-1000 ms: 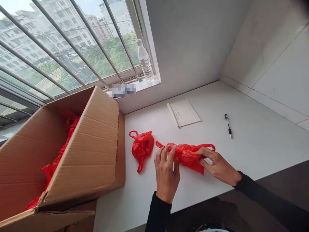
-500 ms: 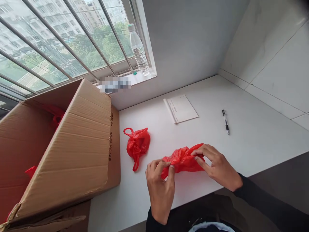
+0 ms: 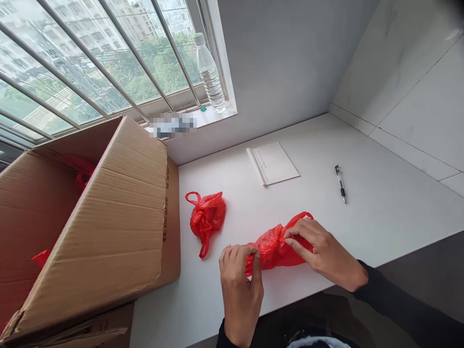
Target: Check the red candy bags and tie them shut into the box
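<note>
A crumpled red plastic bag lies near the front edge of the white table, between my two hands. My left hand pinches its left end between thumb and fingertips. On the other side, my right hand pinches the gathered plastic near the bag's middle, and a loop of the bag shows above those fingers. A second red plastic bag, knotted with two handle loops sticking out, rests on the table to the left, apart from both hands.
A large open cardboard box with red plastic inside stands at the left. Farther back lie a notepad and a pen. On the windowsill stands a water bottle beside a small green object. A wall borders the table.
My right hand's fingertips have shifted left along the bag to its gathered middle, and a loop now stands out above them. The left hand keeps its pinch.
</note>
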Demonstrator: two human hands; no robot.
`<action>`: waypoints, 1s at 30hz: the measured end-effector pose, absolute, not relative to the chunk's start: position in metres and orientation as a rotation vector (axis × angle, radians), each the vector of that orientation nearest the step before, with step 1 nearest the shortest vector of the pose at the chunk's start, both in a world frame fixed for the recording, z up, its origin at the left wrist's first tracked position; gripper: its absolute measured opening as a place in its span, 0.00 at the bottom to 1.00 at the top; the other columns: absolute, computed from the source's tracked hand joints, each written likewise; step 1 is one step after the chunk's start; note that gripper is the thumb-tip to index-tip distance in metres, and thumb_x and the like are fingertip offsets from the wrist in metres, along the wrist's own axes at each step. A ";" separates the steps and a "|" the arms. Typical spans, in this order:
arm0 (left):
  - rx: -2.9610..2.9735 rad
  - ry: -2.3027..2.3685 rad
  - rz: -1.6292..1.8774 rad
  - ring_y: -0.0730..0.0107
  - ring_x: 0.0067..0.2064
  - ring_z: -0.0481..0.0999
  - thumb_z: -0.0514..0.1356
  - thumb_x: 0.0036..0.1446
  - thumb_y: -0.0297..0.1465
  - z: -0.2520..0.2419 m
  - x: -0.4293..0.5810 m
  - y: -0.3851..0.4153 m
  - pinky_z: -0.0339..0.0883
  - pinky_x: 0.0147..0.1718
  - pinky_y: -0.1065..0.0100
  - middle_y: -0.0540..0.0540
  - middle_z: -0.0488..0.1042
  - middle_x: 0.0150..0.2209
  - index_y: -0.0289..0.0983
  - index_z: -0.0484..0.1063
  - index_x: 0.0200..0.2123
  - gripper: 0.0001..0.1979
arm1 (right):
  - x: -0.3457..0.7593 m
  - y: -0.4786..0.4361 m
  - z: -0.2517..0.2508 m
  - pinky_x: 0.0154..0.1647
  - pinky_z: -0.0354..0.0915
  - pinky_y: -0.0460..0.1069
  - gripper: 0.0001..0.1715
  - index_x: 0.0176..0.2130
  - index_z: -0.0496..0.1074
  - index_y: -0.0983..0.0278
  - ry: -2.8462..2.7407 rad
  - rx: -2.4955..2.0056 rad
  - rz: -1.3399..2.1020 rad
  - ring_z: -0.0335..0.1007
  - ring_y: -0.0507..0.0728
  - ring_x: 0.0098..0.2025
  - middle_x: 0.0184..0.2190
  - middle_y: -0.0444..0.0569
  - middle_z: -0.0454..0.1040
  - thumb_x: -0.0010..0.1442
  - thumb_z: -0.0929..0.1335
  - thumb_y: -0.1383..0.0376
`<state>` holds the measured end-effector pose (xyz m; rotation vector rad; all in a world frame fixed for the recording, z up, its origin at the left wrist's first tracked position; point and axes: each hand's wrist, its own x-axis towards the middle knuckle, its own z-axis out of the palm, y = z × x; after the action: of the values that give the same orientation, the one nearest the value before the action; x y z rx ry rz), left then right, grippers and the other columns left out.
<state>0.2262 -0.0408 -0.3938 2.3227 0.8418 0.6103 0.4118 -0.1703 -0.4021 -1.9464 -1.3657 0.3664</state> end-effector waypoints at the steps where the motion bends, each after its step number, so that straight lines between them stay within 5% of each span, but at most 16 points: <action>1: 2.304 0.878 0.617 0.59 0.42 0.76 0.56 0.68 0.30 -0.393 0.225 -0.039 0.69 0.48 0.53 0.47 0.77 0.38 0.44 0.71 0.39 0.05 | 0.414 -0.172 -0.402 0.44 0.69 0.55 0.07 0.41 0.69 0.58 -1.328 -1.958 0.371 0.72 0.58 0.41 0.37 0.46 0.75 0.72 0.62 0.64; 5: 2.318 0.765 0.567 0.56 0.54 0.73 0.57 0.68 0.31 -0.389 0.233 -0.042 0.68 0.51 0.55 0.43 0.77 0.51 0.45 0.70 0.54 0.12 | 0.416 -0.176 -0.399 0.44 0.69 0.54 0.07 0.40 0.67 0.57 -1.318 -1.951 0.440 0.71 0.57 0.42 0.38 0.46 0.74 0.73 0.61 0.64; 11: 2.304 0.726 0.492 0.61 0.39 0.73 0.56 0.68 0.30 -0.392 0.248 -0.040 0.67 0.44 0.57 0.49 0.77 0.34 0.43 0.72 0.36 0.07 | 0.416 -0.177 -0.395 0.44 0.69 0.55 0.07 0.42 0.65 0.57 -1.370 -1.935 0.421 0.70 0.58 0.42 0.38 0.47 0.72 0.74 0.60 0.63; 18: 2.129 0.948 0.569 0.60 0.49 0.76 0.54 0.71 0.36 -0.393 0.226 -0.028 0.72 0.46 0.61 0.44 0.77 0.45 0.42 0.70 0.46 0.07 | 0.430 -0.193 -0.399 0.22 0.65 0.48 0.09 0.45 0.67 0.56 -1.054 -2.054 0.492 0.72 0.60 0.48 0.46 0.51 0.74 0.72 0.61 0.58; 22: 2.215 0.716 0.558 0.57 0.58 0.70 0.61 0.66 0.33 -0.391 0.239 -0.039 0.67 0.55 0.55 0.42 0.72 0.56 0.45 0.67 0.61 0.21 | 0.420 -0.179 -0.394 0.44 0.73 0.54 0.14 0.51 0.67 0.56 -1.092 -2.029 0.564 0.72 0.60 0.51 0.49 0.50 0.74 0.69 0.65 0.54; 26: 2.185 0.705 0.596 0.59 0.46 0.74 0.59 0.65 0.28 -0.391 0.244 -0.038 0.68 0.47 0.58 0.46 0.77 0.41 0.45 0.78 0.43 0.08 | 0.418 -0.169 -0.387 0.48 0.70 0.57 0.15 0.47 0.72 0.56 -1.162 -1.998 0.709 0.71 0.60 0.47 0.43 0.48 0.75 0.70 0.64 0.51; 30: 2.021 0.909 0.682 0.63 0.41 0.76 0.58 0.68 0.33 -0.389 0.232 -0.027 0.70 0.41 0.63 0.48 0.78 0.37 0.42 0.74 0.40 0.05 | 0.427 -0.179 -0.386 0.47 0.68 0.56 0.10 0.42 0.70 0.56 -0.952 -2.021 0.655 0.70 0.58 0.45 0.42 0.46 0.73 0.71 0.63 0.55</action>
<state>0.2319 -0.0270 -0.3887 2.0211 0.9091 0.6823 0.4270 -0.1787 -0.3865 -2.0210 -0.9515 0.6549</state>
